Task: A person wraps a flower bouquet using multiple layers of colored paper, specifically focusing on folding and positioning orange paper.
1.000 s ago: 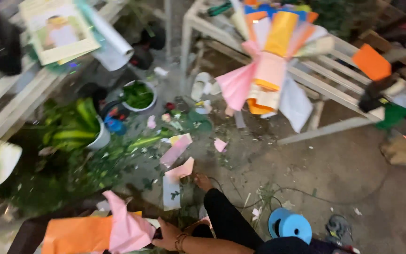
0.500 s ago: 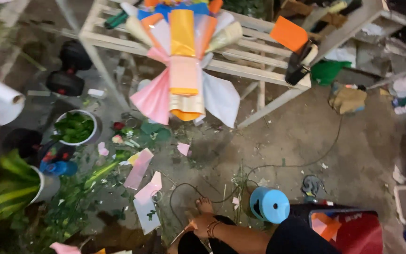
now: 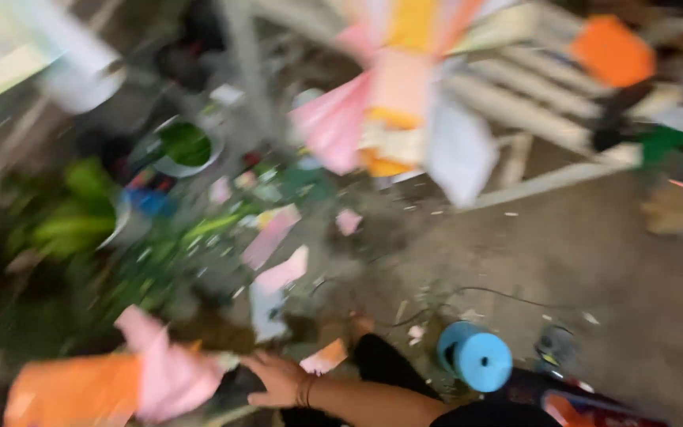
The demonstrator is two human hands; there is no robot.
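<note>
floor: I see bare grey concrete [image 3: 610, 269], littered with paper scraps and green leaf cuttings. Whole frame is motion-blurred, so fine detail is soft.
bench: white slatted bench [image 3: 531, 87] along the top, used as a stacking shelf, so the floor below it serves as the work spot.
paper stack: pink, yellow, orange and white sheets [image 3: 401, 103] hang fanned over the bench edge, probably draped so each colour can be pulled separately.
right hand: one hand [image 3: 278, 378] at bottom centre with a band at the wrist, forearm coming in from the lower right; I take it as the right. It lies low over the floor beside the pink and orange paper [image 3: 112, 387], fingers pointing left at it. Too blurred to tell whether they pinch the paper or only rest against it.
left hand: not visible in frame.
small scrap: orange-pink piece [image 3: 324, 357] just beside the wrist, lying loose on the floor.
loose sheets: pink sheet [image 3: 272, 235] and pink-white sheet [image 3: 274, 289] further up, apart from the hand, look dropped and not stacked.
tape roll: blue roll [image 3: 476, 357] standing on its side near the person's dark leg, within arm's reach.
bowl: round bowl of green cuttings [image 3: 185, 146] at upper left, next to the leafy plant [image 3: 65, 213], apparently collecting trimmings.
wire: thin dark wire [image 3: 499, 294] loops over the floor above the roll.
</note>
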